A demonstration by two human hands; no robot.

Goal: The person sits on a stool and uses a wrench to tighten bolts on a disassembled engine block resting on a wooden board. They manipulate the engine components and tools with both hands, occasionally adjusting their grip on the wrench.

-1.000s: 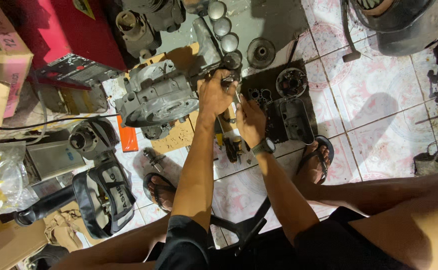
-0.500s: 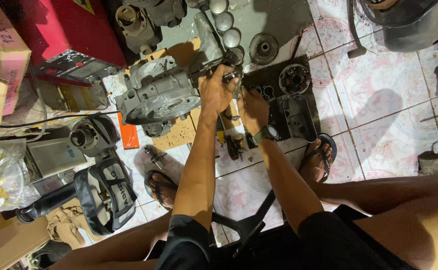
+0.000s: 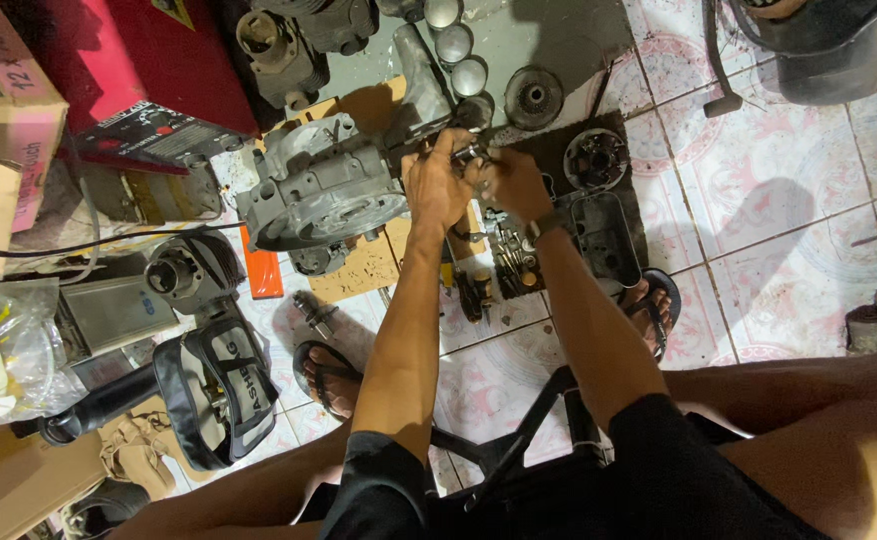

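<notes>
Both my hands meet over the right end of a grey metal engine casing (image 3: 318, 190) that lies on cardboard on the tiled floor. My left hand (image 3: 436, 180) grips the casing's right end, fingers curled around it. My right hand (image 3: 510, 180) is closed on a small metal tool (image 3: 468, 154) held between the two hands, at the casing's edge. The tool's tip is hidden by my fingers. A watch sits on my right wrist.
A black tray (image 3: 613, 215) with engine parts lies right of my hands. Loose tools (image 3: 503, 262) lie beneath my forearms. A red machine (image 3: 118, 70), cardboard boxes (image 3: 8, 110), a black bag (image 3: 218, 385) and a cylinder (image 3: 183, 272) crowd the left. My sandalled feet (image 3: 328, 375) rest on the tiles.
My hands have shifted slightly up on the casing's right end, staying close together. The view has tilted a little; the objects on the floor have not moved.
</notes>
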